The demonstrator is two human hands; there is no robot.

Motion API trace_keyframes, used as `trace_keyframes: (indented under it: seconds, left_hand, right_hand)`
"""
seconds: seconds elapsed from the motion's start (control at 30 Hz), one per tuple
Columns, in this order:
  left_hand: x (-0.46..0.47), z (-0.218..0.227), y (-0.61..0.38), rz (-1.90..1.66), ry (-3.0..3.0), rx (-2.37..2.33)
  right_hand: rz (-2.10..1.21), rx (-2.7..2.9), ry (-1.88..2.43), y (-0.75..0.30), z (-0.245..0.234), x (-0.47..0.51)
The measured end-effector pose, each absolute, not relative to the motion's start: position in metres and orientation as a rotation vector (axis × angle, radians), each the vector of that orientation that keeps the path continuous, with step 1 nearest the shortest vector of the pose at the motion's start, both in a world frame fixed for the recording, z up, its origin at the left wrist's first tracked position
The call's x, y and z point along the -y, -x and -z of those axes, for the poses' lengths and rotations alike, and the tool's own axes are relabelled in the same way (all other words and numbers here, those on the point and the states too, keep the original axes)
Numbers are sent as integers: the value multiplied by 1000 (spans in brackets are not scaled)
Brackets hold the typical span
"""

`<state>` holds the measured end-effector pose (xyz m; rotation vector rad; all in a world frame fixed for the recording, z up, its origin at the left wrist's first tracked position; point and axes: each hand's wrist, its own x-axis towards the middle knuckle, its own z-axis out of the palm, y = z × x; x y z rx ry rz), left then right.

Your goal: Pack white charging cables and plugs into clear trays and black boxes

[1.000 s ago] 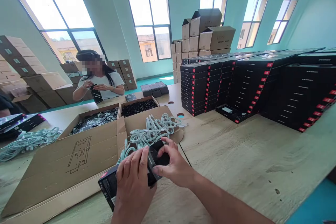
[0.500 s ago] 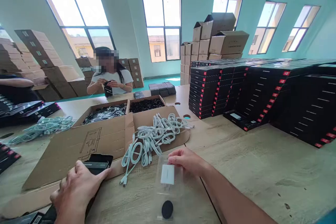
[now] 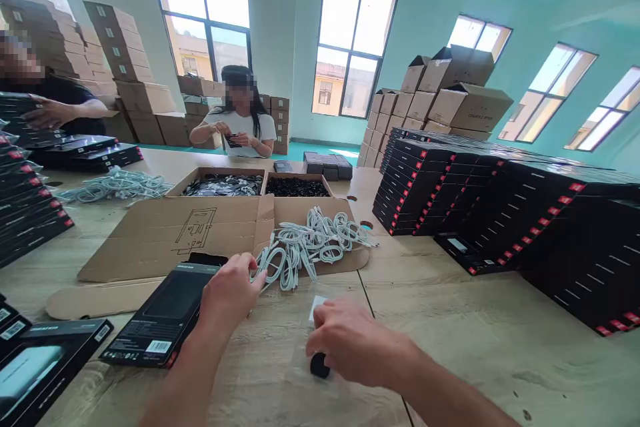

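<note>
My left hand (image 3: 230, 293) reaches toward the pile of white charging cables (image 3: 310, 240), thumb and fingers apart at the pile's left end; whether it touches a cable is unclear. Beneath my left forearm lies a black retail box (image 3: 165, 310) with its end flap open. My right hand (image 3: 353, 340) is over a clear plastic tray (image 3: 295, 363), fingers curled down and closed, their tips hidden. In that tray sit a white charger plug (image 3: 316, 310), partly covered by my fingers, and a black round disc (image 3: 319, 365) just below them.
Flattened cardboard (image 3: 150, 233) lies under the cables, before a carton of small black parts (image 3: 297, 187). Stacked black boxes (image 3: 500, 213) stand right; more boxes (image 3: 30, 193) and a window-front box (image 3: 45, 367) are left. One person (image 3: 245, 123) sits opposite, another (image 3: 65, 110) at far left.
My left hand has let go of the black box and moved right to the cables. My right hand has shifted from the tray's upper edge down over its middle. The view has tilted.
</note>
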<state>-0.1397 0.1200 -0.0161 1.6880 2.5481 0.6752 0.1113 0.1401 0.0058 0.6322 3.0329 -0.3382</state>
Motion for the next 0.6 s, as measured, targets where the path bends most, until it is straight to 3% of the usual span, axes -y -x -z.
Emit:
trace_keyframes:
  seconds: [0.13, 0.4, 0.47, 0.6]
  left_hand:
    - [-119, 17, 150, -609, -1572, -2542]
    - [-121, 23, 148, -621, -1531, -2509]
    - [-122, 25, 145, -609, -1555, -2480]
    - [-123, 28, 142, -606, -1581, -2451]
  right_hand:
    - [9, -2887, -406, -99, -3, -141]
    - [-37, -2925, -489, -91, 0, -142]
    - [78, -2907, -504, -97, -1, -140]
    - [634, -2973, -725, -114, -13, -146]
